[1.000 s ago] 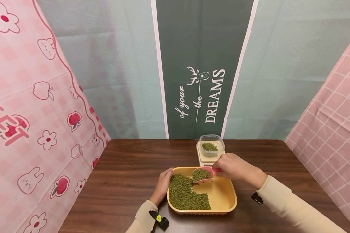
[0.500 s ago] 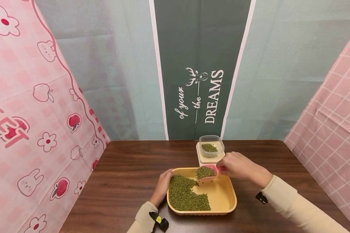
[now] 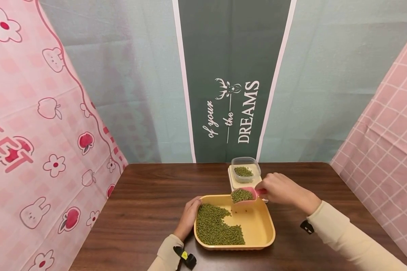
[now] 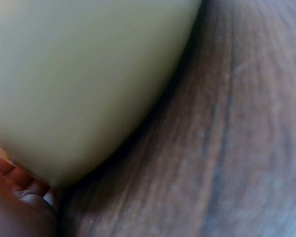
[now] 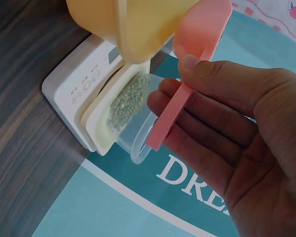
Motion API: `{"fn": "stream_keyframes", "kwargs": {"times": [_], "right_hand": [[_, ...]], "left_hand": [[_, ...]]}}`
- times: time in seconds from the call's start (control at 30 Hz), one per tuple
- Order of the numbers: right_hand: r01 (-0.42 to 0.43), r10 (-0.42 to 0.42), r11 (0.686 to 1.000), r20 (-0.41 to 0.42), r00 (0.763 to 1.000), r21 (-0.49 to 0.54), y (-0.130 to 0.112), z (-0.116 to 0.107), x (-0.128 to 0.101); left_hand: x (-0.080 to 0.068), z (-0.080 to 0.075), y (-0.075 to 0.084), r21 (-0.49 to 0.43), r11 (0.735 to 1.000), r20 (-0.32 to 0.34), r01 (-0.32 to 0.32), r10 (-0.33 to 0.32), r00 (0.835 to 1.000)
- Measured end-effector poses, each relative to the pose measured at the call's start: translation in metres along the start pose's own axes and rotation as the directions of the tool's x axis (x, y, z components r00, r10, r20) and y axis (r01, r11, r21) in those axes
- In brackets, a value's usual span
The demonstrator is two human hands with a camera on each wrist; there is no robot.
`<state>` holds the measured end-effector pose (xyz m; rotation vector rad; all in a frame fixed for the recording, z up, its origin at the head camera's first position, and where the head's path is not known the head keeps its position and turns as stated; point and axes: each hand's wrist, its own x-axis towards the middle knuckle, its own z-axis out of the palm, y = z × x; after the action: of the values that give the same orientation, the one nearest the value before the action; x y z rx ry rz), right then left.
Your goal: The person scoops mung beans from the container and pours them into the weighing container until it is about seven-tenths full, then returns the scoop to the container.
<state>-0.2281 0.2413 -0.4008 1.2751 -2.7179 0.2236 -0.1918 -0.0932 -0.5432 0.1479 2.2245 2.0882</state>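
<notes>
Raised since the earlier frame: pink scoop (image 3: 245, 195), full of green beans, now above the far edge of the yellow tray (image 3: 257, 226), nearer the scale. Right hand (image 3: 280, 189): thumb and fingers pinch the scoop handle. Left hand (image 3: 189, 215): fingers against the tray's left rim; their curl cannot be told. Bean pile (image 3: 215, 226): left half of tray. Clear tub (image 3: 245, 169) with beans: on white scale (image 3: 239, 182), far edge of the desk (image 3: 146, 210), just beyond the tray.
</notes>
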Motion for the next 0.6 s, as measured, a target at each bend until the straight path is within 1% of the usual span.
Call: {"fn": "stream_keyframes", "kwargs": {"times": [0.27, 0.43, 0.6], "right_hand": [[-0.032, 0.032, 0.999, 0.0, 0.999, 0.001, 0.006, -0.004, 0.0], [-0.024, 0.023, 1.0, -0.022, 0.999, -0.014, 0.012, -0.006, 0.002], [-0.025, 0.024, 0.999, -0.032, 0.999, -0.022, 0.017, -0.009, 0.002]], "left_hand": [[0.001, 0.0, -0.003, -0.001, 1.0, -0.004, 0.008, -0.008, 1.0], [0.003, 0.0, -0.003, -0.011, 1.0, -0.01, -0.001, 0.001, 1.0], [0.003, 0.0, -0.002, -0.033, 0.999, 0.0, -0.003, 0.003, 1.0]]}}
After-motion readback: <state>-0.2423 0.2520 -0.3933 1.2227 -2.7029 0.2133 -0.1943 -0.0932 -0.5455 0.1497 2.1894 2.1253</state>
